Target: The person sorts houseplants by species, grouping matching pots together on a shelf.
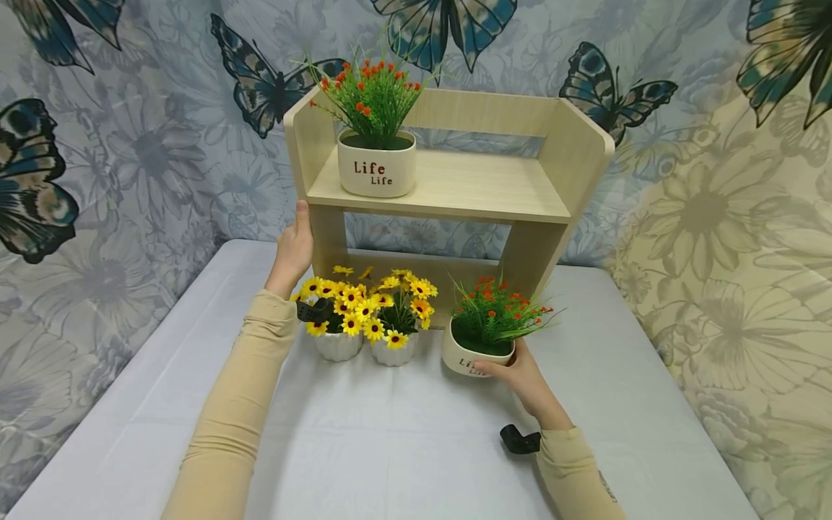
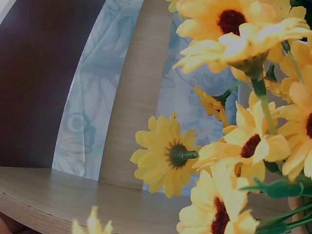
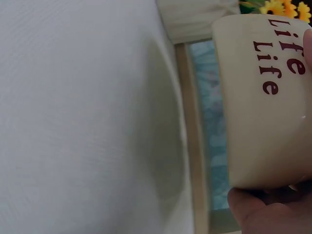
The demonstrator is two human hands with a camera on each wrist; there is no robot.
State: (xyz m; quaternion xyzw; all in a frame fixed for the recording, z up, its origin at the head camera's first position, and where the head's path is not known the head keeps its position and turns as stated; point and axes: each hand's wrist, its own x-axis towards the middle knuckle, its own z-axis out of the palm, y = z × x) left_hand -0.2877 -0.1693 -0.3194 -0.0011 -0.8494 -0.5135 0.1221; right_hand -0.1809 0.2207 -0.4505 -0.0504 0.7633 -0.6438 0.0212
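Note:
My right hand (image 1: 520, 375) grips a cream oval pot of red flowers (image 1: 494, 318), thumb on its lettered front. The pot leans slightly in front of the shelf's right side; in the right wrist view its "Life" wall (image 3: 263, 131) shows above the white cloth. My left hand (image 1: 292, 249) holds the left side panel of a two-tier wooden shelf (image 1: 481, 180), its thumb pointing up; the other fingers are hidden. A matching pot of red flowers (image 1: 377, 170) stands on the upper tier's left part.
Two white pots of yellow flowers, the left one (image 1: 339, 347) and the right one (image 1: 393, 352), stand side by side before the shelf. A white cloth (image 1: 390, 448) covers the table. Butterfly-patterned fabric (image 1: 156, 144) hangs behind.

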